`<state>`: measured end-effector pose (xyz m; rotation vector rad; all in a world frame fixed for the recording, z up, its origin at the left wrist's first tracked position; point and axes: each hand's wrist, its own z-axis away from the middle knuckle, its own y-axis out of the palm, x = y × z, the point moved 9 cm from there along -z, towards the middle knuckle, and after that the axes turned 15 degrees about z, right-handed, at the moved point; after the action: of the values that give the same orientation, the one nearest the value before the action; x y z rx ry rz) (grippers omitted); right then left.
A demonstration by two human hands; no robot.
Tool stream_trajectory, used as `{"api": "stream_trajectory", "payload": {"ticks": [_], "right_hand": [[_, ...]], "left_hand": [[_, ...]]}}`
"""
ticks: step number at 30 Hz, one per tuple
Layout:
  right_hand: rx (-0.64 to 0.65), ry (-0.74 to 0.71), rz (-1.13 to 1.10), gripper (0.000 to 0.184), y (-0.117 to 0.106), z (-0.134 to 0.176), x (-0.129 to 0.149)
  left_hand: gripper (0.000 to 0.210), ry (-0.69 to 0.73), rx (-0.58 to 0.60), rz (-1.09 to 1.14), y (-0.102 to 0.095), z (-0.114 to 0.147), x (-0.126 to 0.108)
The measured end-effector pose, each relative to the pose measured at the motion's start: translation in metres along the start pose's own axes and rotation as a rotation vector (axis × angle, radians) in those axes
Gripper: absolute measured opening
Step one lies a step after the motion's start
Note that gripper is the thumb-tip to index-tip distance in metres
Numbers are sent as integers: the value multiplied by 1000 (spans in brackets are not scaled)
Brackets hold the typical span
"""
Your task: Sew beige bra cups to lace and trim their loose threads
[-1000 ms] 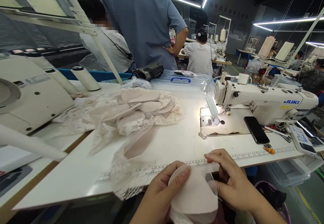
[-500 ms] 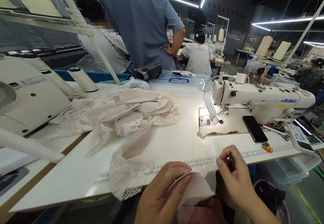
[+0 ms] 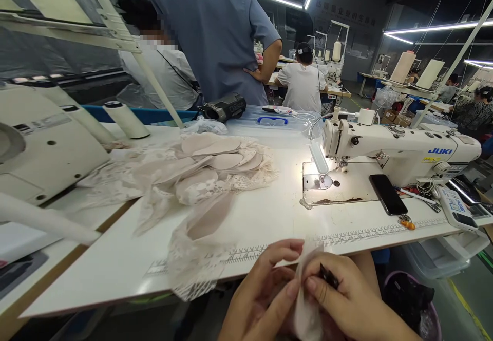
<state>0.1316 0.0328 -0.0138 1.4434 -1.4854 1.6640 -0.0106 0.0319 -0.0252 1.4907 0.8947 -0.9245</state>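
Observation:
Just off the table's front edge, a thin pale pink fabric cup piece (image 3: 308, 315) is held edge-on between my two hands. My left hand (image 3: 265, 289) pinches its left side with the thumb, the fingers curled behind. My right hand (image 3: 339, 289) grips the same piece from the right, thumb and fingertips closed on it. A small black tool (image 3: 328, 275), its kind mostly hidden, pokes out of my right hand's grip. On the table to the left lies a pile of similar pale pink cups with lace (image 3: 208, 169); one lace-edged piece (image 3: 200, 248) hangs over the front edge.
A white sewing machine (image 3: 404, 146) with its lamp lit stands at the right. Near it lie a black phone (image 3: 388, 194) and an orange-handled item (image 3: 407, 225). A measuring tape strip (image 3: 358, 235) runs along the front edge. Behind the table stands a person in blue (image 3: 219, 38).
My right hand has moved left and down to meet my left hand on the cup piece. The piece has turned from facing me to nearly edge-on. The pile has not moved.

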Motion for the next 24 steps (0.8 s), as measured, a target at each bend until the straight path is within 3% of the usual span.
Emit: {"api": "stream_trajectory", "payload": {"ticks": [3, 8, 11, 13, 15, 17, 20, 22, 24], "right_hand": [[3, 28, 11, 24, -1, -1, -7], [36, 50, -172, 56, 11, -2, -19], [58, 61, -71, 50, 11, -1, -20], [86, 27, 10, 43, 6, 0, -14], [97, -13, 56, 38, -1, 1, -9], [69, -21, 95, 34, -9, 1, -8], [1, 22, 194, 29, -18, 5, -16], [-97, -1, 335, 19, -24, 10, -17], [-236, -75, 519, 28, -30, 17, -9]], "left_hand": [[36, -165, -53, 86, -1, -5, 15], [40, -240, -138, 113, -11, -6, 35], [48, -251, -61, 76, -15, -6, 39], [53, -263, 66, 22, -10, -8, 37], [45, -292, 166, -16, -3, -8, 35], [40, -349, 162, -3, -2, -8, 34], [48, -437, 66, 65, -3, -6, 38], [51, -471, 42, 93, -2, -4, 42], [50, -480, 14, 106, -4, -3, 45]]}}
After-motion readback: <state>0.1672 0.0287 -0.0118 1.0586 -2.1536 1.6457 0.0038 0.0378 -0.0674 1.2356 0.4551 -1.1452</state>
